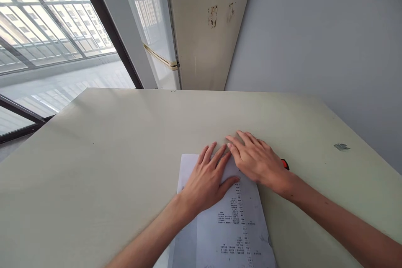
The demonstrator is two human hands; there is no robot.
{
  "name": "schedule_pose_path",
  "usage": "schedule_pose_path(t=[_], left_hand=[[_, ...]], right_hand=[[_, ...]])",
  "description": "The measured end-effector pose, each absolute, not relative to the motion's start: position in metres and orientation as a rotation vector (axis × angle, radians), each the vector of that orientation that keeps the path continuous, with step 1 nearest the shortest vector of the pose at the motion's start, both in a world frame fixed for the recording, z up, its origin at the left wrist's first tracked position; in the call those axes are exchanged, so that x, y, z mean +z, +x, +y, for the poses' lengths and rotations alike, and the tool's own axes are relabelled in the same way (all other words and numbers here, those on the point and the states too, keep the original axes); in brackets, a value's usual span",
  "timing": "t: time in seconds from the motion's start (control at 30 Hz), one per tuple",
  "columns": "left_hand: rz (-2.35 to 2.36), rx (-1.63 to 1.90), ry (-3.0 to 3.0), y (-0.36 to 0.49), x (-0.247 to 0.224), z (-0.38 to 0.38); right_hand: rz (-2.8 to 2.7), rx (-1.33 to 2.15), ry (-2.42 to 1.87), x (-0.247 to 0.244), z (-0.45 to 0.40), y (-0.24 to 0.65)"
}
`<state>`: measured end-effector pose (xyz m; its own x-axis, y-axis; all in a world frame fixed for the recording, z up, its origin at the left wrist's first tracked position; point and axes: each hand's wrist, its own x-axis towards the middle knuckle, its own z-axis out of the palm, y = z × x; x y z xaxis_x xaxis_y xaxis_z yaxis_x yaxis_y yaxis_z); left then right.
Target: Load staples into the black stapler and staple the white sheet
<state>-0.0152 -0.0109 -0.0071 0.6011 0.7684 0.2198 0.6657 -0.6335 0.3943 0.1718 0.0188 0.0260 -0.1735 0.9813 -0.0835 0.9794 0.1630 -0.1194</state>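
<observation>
open and stretched out, with no thing clasped, the left hand lies palm down on a white rectangular sheet of paper with small dark print, its fingers spread past the far edge and its thumb pointing right. the right hand is also uncurled, laid slantwise over the sheet's far right corner; what is under its palm cannot be told. its thumb tip is right beside the left hand's fingertips, but whether they touch is unclear.

the paper lies on a pale, greenish-white smooth table, near the middle of its close side, and runs out of view at the bottom. just beside the right wrist, a small red-and-black object shows, partly hidden. farther right is a flat grey-green patch on the tabletop.
</observation>
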Motion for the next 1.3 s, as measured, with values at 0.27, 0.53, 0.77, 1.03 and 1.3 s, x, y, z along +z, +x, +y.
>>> schedule_pose_path(t=[0.27, 0.53, 0.77, 1.03, 1.3], left_hand=[[1.249, 0.618, 2.524, -0.018, -0.009, -0.012], [1.27, 0.751, 2.448, -0.022, -0.012, -0.006], [1.579, 0.755, 2.417, -0.045, -0.007, 0.005], [1.705, 0.748, 2.348, -0.057, 0.001, 0.008], [1.682, 0.788, 2.29, -0.069, 0.018, -0.015]], right_hand=[[-2.393, 0.062, -1.943, 0.022, 0.02, 0.165], [-1.95, 0.744, -1.675, 0.04, 0.02, 0.193], [-1.823, 0.521, -1.448, 0.054, -0.031, 0.209], [-1.78, 0.496, -1.385, 0.05, -0.093, 0.22], [-1.606, 0.917, -1.51, 0.041, -0.113, 0.198]])
